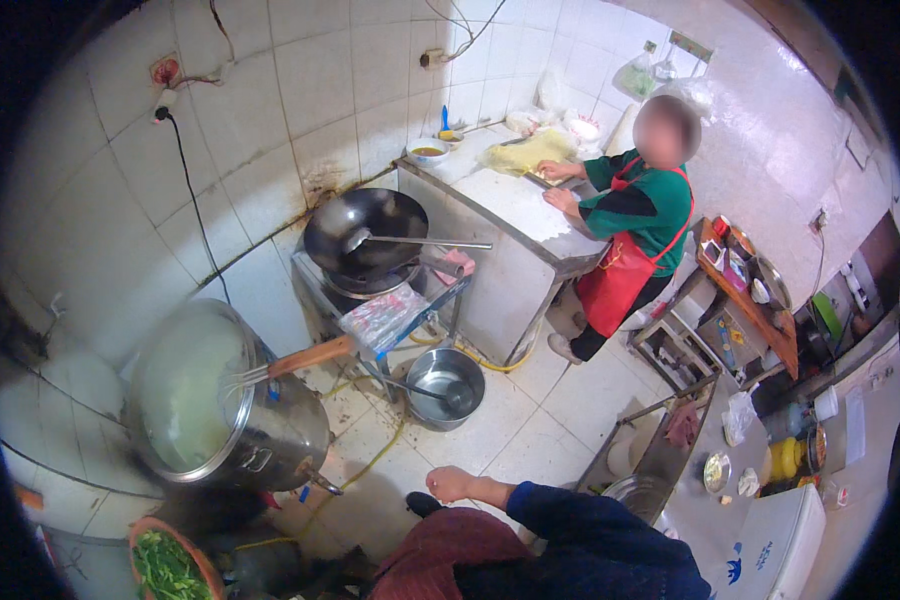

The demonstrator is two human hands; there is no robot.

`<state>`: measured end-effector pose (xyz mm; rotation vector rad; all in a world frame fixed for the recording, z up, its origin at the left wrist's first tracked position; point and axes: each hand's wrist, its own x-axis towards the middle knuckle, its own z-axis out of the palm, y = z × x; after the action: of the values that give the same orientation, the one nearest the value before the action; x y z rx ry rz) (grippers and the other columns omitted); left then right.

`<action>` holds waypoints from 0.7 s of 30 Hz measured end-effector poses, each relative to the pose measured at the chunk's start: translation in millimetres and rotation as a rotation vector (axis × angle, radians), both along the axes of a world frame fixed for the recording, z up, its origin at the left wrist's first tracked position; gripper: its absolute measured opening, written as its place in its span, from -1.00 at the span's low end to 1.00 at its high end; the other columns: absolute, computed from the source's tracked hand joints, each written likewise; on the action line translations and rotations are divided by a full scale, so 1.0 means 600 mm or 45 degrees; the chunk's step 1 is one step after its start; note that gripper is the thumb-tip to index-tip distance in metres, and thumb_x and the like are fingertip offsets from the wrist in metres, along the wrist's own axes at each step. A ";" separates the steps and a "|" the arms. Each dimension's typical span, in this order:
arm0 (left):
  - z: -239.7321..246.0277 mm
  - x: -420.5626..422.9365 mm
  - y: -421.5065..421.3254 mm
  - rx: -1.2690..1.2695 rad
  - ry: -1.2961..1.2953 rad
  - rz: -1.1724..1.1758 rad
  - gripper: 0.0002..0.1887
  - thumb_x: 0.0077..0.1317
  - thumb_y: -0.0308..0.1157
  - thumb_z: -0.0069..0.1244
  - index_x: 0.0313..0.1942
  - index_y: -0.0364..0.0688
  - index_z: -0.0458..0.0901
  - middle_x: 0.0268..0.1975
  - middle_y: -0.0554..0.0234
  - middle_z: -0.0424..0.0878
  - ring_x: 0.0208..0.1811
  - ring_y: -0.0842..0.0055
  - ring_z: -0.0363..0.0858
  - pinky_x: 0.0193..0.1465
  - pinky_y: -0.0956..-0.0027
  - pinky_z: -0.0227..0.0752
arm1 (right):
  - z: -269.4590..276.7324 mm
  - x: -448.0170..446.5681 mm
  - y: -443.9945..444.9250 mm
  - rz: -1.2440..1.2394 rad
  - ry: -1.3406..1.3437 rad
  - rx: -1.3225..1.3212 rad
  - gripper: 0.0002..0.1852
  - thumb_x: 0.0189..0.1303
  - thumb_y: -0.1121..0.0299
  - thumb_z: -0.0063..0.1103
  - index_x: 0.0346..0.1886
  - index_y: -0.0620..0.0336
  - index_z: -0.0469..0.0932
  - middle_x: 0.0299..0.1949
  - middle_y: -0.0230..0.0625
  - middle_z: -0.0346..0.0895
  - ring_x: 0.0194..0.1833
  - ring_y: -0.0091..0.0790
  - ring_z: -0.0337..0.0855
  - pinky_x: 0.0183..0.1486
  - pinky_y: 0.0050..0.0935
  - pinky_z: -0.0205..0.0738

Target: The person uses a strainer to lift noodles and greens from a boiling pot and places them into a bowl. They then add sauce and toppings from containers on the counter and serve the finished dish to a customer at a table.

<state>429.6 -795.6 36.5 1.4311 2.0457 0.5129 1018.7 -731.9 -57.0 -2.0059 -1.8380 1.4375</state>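
My right hand (448, 484), fingers curled and nothing seen in it, hangs over the tiled floor in front of my dark red apron. My left hand is out of view. To the left stands a large steel stockpot (289, 435) of steaming, cloudy liquid, with a wooden-handled metal utensil (311, 356) over its rim. Beyond it a black wok (367, 217) sits on a burner stand, a metal ladle (427, 241) resting in it. On the floor is a steel pot (448, 397) of clear liquid with a long-handled tool in it.
A co-worker (634, 217) in a red apron works at the white counter (487, 191), which holds a bowl (427, 152) of yellowish liquid. Bottom left is a basin of leafy greens (169, 562). A yellow hose (367, 469) crosses the floor. Right: a metal table (709, 495) with a bowl.
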 end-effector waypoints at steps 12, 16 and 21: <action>0.219 0.383 0.093 -0.651 -1.160 -0.831 -0.64 0.41 -0.39 0.08 0.13 -0.40 0.61 0.12 0.06 0.66 0.18 0.48 0.54 0.28 0.36 0.37 | -0.022 -0.079 -0.016 0.155 0.020 0.134 -0.81 0.04 0.30 0.11 -0.42 0.14 0.68 -0.31 -0.02 0.66 -0.23 0.09 0.65 -0.19 -0.02 0.49; 0.259 0.356 0.090 -0.830 -1.219 -0.673 -0.64 0.42 -0.40 0.06 0.15 -0.39 0.60 0.10 0.10 0.68 0.16 0.48 0.56 0.26 0.37 0.39 | -0.011 -0.077 -0.009 0.273 0.000 0.202 -0.81 0.02 0.33 0.09 -0.46 0.17 0.68 -0.32 0.01 0.66 -0.26 0.11 0.65 -0.21 0.01 0.49; 0.237 0.242 0.076 -0.589 -1.058 -0.716 -0.73 0.41 -0.46 0.00 0.06 -0.35 0.64 0.00 0.14 0.72 0.02 0.44 0.62 0.12 0.37 0.46 | -0.009 -0.068 -0.009 0.408 -0.180 0.060 -0.77 0.02 0.33 0.08 -0.45 0.22 0.70 -0.29 0.06 0.68 -0.24 0.14 0.69 -0.16 0.01 0.54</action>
<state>574.6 -749.7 178.6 1.1532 0.9659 0.2851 977.8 -737.1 -62.7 -1.9020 -2.3174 1.3321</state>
